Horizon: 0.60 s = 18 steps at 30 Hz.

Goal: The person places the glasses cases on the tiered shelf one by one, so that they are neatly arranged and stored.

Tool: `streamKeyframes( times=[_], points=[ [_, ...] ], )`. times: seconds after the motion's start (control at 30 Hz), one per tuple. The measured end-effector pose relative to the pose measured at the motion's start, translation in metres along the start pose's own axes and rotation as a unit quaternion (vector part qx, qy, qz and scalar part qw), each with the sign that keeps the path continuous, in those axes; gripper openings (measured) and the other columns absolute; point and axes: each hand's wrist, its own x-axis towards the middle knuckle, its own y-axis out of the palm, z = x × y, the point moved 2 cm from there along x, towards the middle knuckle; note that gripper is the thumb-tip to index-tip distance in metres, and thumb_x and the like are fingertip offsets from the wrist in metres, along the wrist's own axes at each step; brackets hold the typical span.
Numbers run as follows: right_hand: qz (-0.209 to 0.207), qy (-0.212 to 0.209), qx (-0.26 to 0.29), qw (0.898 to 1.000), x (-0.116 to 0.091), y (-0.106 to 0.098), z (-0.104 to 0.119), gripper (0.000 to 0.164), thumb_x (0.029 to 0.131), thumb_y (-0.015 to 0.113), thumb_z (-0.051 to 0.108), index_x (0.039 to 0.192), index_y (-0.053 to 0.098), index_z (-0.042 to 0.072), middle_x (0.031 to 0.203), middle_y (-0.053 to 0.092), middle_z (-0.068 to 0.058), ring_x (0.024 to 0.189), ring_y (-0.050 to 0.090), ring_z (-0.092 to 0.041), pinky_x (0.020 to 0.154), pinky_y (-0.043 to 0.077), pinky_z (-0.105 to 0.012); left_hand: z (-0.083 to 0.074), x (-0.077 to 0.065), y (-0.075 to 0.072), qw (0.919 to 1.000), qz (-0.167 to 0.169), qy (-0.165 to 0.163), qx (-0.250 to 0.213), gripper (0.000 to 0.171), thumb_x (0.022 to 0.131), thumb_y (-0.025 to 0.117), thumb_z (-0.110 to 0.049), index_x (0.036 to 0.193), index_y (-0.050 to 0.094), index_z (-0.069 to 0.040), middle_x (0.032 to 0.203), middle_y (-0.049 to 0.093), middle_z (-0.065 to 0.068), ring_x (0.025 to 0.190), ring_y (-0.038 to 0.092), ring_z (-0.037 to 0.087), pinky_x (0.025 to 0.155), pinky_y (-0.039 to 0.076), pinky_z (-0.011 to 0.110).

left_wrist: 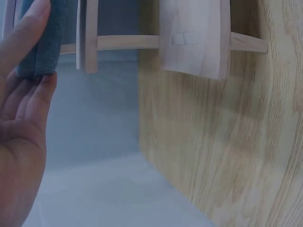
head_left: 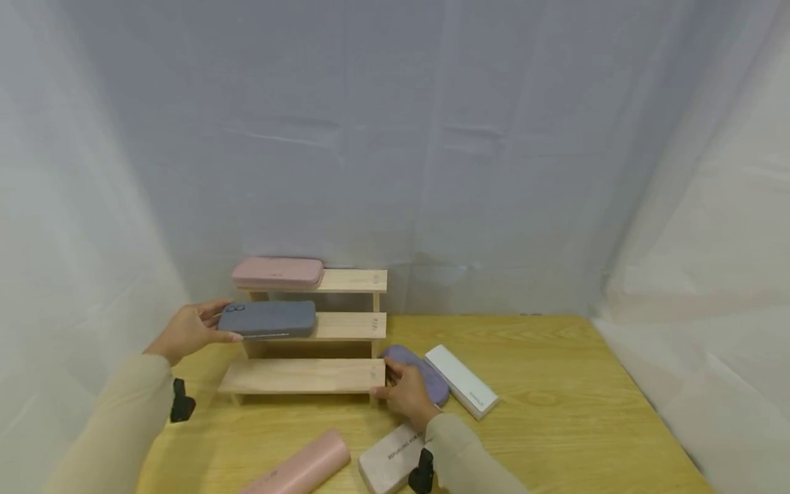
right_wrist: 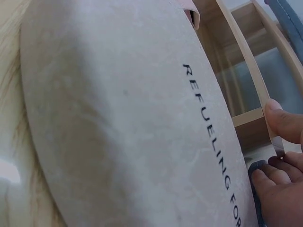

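**Within the left hand [head_left: 193, 331], a blue-grey case [head_left: 267, 320] is gripped at a wooden stand [head_left: 336, 376]**

Between the left thumb and fingers, the near end of the blue-grey case is pinched, its length extended away from the palm along the middle tier [head_left: 348, 326]; whether its weight is borne by the wood cannot be told. Past those fingertips and higher, a pink case [head_left: 278, 272] is laid on the top tier [head_left: 356, 280]. By the right hand [head_left: 409, 394], the end of the lowest tier is grasped, with the thumb set on one side of the board and the other fingers curled in on the other.

Just beyond the right fingers, a purple case [head_left: 435, 385] is partly hidden; contact with the hand cannot be told. Farther to their right, a white box [head_left: 463, 383] is seen lying aslant on the wood-grained table [head_left: 549, 391]. Beneath the right wrist, behind the fingers, a pale case [head_left: 387, 458] is found, lettered "REFUELING FOR". Left of it, nearer the wearer than either hand's fingertips, a pink cylinder [head_left: 302, 465] is placed.
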Motion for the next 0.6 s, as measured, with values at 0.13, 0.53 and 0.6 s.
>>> streamKeyframes(
  times=[0.13,0.53,0.6],
  points=[
    [0.000,0.002,-0.006,1.000,0.000,0.001,0.000,0.078,0.071,0.079,-0.007,0.138,0.038,-0.015,0.141,0.042,-0.030,0.132,0.039,-0.041,0.105,0.039,-0.042,0.007,0.001,0.009,0.9997,0.006,-0.006,-0.022,0.096,0.081,0.077,-0.033,0.149,0.021,0.005,0.149,0.023,0.031,0.133,0.031,0.049,0.102,0.038,0.047],
    [0.021,-0.018,0.031,0.999,-0.001,-0.001,-0.002,0.078,0.073,0.076,-0.009,0.139,0.035,-0.016,0.142,0.038,-0.032,0.134,0.035,-0.042,0.107,0.035,-0.045,0.017,0.002,0.021,0.9975,0.012,-0.004,-0.069,0.090,0.092,0.065,-0.032,0.152,0.008,0.003,0.151,0.016,0.034,0.137,0.024,0.047,0.105,0.037,0.042],
    [0.021,-0.021,0.036,0.999,-0.002,-0.001,-0.002,0.078,0.073,0.076,-0.010,0.139,0.035,-0.017,0.142,0.038,-0.032,0.134,0.034,-0.042,0.107,0.035,-0.045,0.015,0.002,0.022,0.9965,0.016,-0.005,-0.082,0.092,0.091,0.067,-0.028,0.151,0.005,0.003,0.152,0.013,0.034,0.137,0.022,0.048,0.106,0.035,0.044]
  ],
)
